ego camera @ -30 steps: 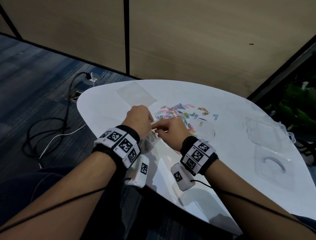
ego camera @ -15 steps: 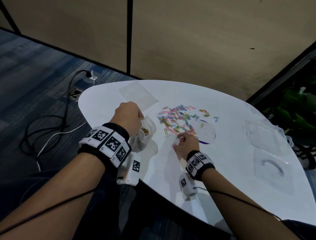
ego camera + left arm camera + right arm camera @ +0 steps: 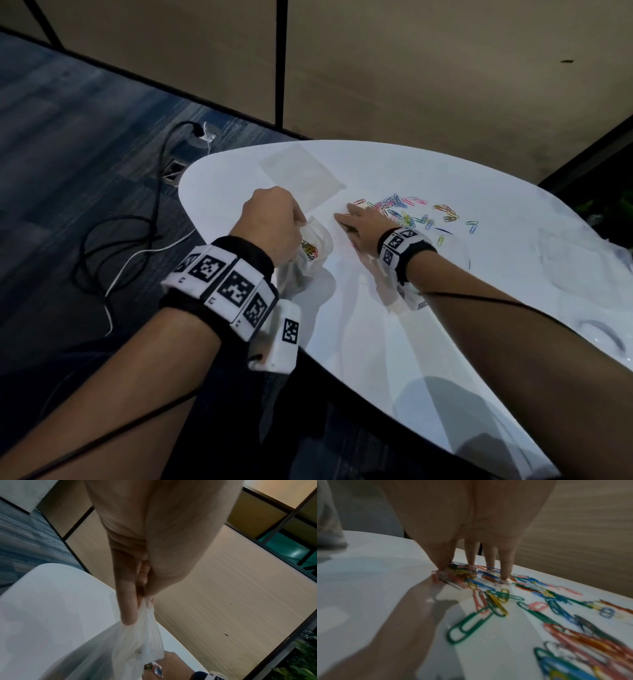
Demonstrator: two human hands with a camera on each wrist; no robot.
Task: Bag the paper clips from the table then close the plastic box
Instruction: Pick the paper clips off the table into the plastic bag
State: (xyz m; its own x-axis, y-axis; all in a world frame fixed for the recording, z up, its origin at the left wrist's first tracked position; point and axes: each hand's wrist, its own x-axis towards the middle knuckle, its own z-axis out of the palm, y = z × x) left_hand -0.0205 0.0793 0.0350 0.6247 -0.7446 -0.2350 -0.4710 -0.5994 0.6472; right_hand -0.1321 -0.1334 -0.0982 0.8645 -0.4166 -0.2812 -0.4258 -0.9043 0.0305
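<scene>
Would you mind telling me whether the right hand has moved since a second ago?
Yes. The right hand left the bag and reached away across the table onto the paper clips.

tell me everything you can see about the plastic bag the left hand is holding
The plastic bag is thin, translucent white and crumpled. The left hand pinches its top edge, holding the mouth open near the white table's left edge. A few coloured paper clips show inside it. Its lower part sags, wrinkled, onto the tabletop.

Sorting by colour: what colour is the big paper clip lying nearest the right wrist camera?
Green; the large green paper clip shows best in the right wrist view.
</scene>
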